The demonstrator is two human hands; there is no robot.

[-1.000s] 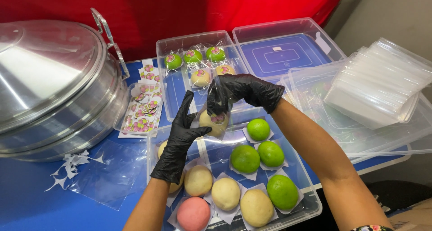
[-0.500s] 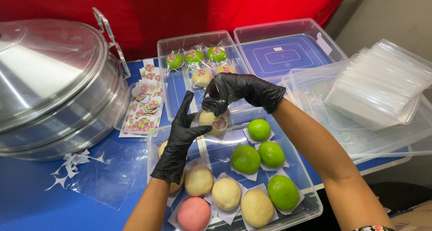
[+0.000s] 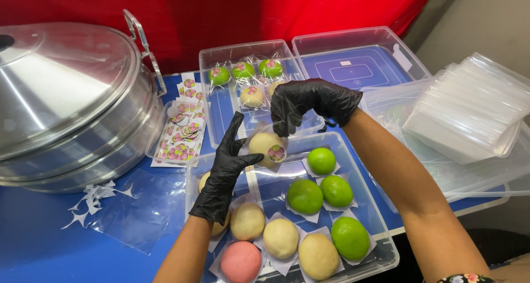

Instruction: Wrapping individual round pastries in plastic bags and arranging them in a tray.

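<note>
My left hand (image 3: 223, 172), in a black glove, holds a cream bun (image 3: 266, 149) wrapped in clear film over the near clear tray (image 3: 381, 240). A round flower sticker (image 3: 276, 153) sits on the bun's side. My right hand (image 3: 309, 103), also gloved, hovers just above the bun with its fingers curled down and nothing seen in them. The near tray carries several green buns (image 3: 305, 196), several cream buns (image 3: 281, 238) and one pink bun (image 3: 240, 261) on paper squares.
A far clear tray (image 3: 218, 123) holds several wrapped, stickered buns. Sticker sheets (image 3: 181, 134) lie beside a big metal steamer (image 3: 69, 101) at left. Clear bags (image 3: 141, 211) and paper scraps lie on the blue table. Stacked lids (image 3: 469, 109) and a container (image 3: 359, 62) stand at right.
The round sticker now sits on the wrapped bun. My right hand has lifted a little off it and the bun has turned in my left hand.
</note>
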